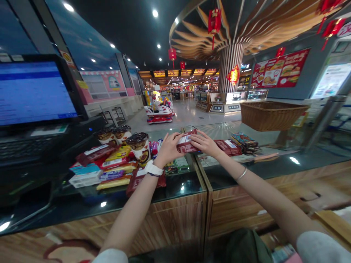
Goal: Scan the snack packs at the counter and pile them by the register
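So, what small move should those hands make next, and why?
Probably shift the dark red packet rightward, beside the similar-looking packets: the left hand and right hand both hold it, and those lie close by.

A kinda chunky white watch [153, 168] is worn on the left wrist [160, 160], with a dark edge seen under it. A skinny silver bangle [241, 174] is worn on the right forearm [263, 195], and both upper arms are covered by pale, whitish sleeves [320, 246].
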Demonstrator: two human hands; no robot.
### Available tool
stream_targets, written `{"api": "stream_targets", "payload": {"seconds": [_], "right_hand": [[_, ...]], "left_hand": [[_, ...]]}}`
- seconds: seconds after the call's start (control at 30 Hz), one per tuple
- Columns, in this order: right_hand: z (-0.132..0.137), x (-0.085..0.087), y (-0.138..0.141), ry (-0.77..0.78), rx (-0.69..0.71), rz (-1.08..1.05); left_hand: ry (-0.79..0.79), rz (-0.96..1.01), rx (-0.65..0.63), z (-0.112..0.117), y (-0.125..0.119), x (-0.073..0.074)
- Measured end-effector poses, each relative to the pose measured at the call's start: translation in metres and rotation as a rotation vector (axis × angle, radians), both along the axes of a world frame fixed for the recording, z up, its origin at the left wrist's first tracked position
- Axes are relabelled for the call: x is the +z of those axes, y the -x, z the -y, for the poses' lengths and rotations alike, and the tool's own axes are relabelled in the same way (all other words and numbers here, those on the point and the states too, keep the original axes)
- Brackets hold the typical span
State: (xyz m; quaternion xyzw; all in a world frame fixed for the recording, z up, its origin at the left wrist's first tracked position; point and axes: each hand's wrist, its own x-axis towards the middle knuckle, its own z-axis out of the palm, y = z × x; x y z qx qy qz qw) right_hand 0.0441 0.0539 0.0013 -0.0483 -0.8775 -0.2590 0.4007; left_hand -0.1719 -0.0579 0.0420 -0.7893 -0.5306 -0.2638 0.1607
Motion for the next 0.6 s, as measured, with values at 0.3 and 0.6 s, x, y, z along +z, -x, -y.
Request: {"api": "stream_targets", "payload": {"seconds": [0.3,0.6], "right_hand": [[0.005,0.023,-0.008,0.329,-0.09,-0.208],[0.015,0.003,0.021,0.319,-0.131,0.062]], "left_hand": [[-0.092,-0.108,0.088,0.002,-0.001,0.0],[-0.089,-0.156,0.089,0.004,-0.009,-0.008]]}}
